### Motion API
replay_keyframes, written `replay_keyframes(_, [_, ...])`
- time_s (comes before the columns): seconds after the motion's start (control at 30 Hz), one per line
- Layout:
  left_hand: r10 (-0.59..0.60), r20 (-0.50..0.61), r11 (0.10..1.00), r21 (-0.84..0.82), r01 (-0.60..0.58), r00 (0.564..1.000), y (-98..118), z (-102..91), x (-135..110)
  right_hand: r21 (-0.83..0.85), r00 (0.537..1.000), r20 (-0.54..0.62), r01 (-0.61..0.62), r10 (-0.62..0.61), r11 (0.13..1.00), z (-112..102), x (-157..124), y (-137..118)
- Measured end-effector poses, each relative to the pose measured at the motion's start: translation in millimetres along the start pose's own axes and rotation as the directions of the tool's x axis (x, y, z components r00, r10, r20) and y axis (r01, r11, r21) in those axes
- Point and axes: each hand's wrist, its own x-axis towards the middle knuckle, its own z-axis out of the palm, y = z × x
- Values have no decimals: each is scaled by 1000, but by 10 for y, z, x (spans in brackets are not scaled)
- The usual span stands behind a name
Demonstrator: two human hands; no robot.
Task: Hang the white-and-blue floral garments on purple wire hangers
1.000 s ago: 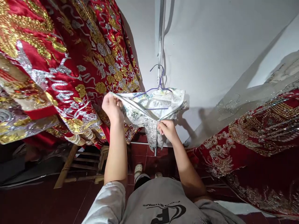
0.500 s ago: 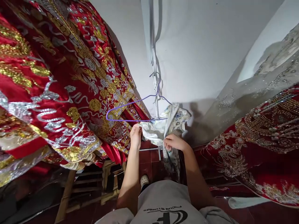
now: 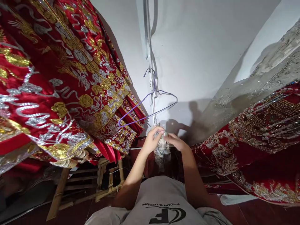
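A small white garment with a blue floral print (image 3: pixel 161 149) hangs bunched between my two hands, below the hanger. My left hand (image 3: pixel 152 140) is closed on its upper edge. My right hand (image 3: pixel 176 141) is closed on it from the right, fingers meeting the left hand. A bare purple wire hanger (image 3: pixel 145 107) hangs tilted from a white vertical conduit (image 3: pixel 148 47) on the wall, just above my hands, with nothing on it.
Red gowns with gold and silver embroidery (image 3: pixel 58 81) hang at the left. More red embroidered fabric (image 3: pixel 255 147) and a sheer beaded white cloth (image 3: pixel 264 81) lie at the right. A wooden stool frame (image 3: pixel 77 184) stands on the dark red tile floor.
The white garment has come off the purple hanger and moved down, bunched between both hands. My hands have drawn together. The hanger now hangs bare and tilted.
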Motion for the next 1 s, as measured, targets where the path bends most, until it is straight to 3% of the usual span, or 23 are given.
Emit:
replay_keyframes(0.07, [19, 36, 1000, -11, -19, 999, -22, -42, -6, 65, 998, 52, -33, 30, 997, -8, -39, -68])
replay_keyframes(0.13, [-48, 179, 995, -79, 63, 983, -73, -92, -71, 82, 1000, 13, 3, -4, 997, -49, -41, -186])
replay_keyframes(0.2, [-144, 349, 980, -82, 184, 926, -135, -140, -193, 7, 992, -37, 119, -118, 993, -130, 5, -361])
replay_keyframes(0.27, [-247, 409, 965, 26, 259, 878, -178, -207, -341, -152, 957, -72, 269, -282, 951, -234, 102, -560])
replay_keyframes(0.33, [-336, 336, 940, 174, 293, 880, -181, -322, -482, -329, 894, -113, 377, -433, 866, -323, 244, -716])
replay_keyframes(0.4, [-382, 205, 901, 302, 313, 901, -146, -494, -597, -458, 861, -136, 384, -489, 802, -364, 412, -771])
replay_keyframes(0.5, [-426, 95, 811, 481, 333, 900, -70, -810, -719, -537, 911, -139, 261, -389, 802, -342, 638, -665])
replay_keyframes(0.63, [-543, 21, 654, 637, 407, 840, -26, -1182, -791, -549, 942, -172, 152, -289, 822, -322, 736, -499])
replay_keyframes(0.7, [-526, -34, 616, 674, 408, 850, -9, -1311, -753, -541, 921, -197, 183, -335, 821, -352, 695, -498])
replay_keyframes(0.83, [-293, -103, 617, 739, 270, 950, 145, -1468, -474, -526, 882, -243, 231, -405, 819, -423, 561, -576])
replay_keyframes(1.0, [-126, -82, 527, 839, 137, 989, 538, -1624, -49, -542, 884, -288, 167, -369, 824, -454, 466, -629])
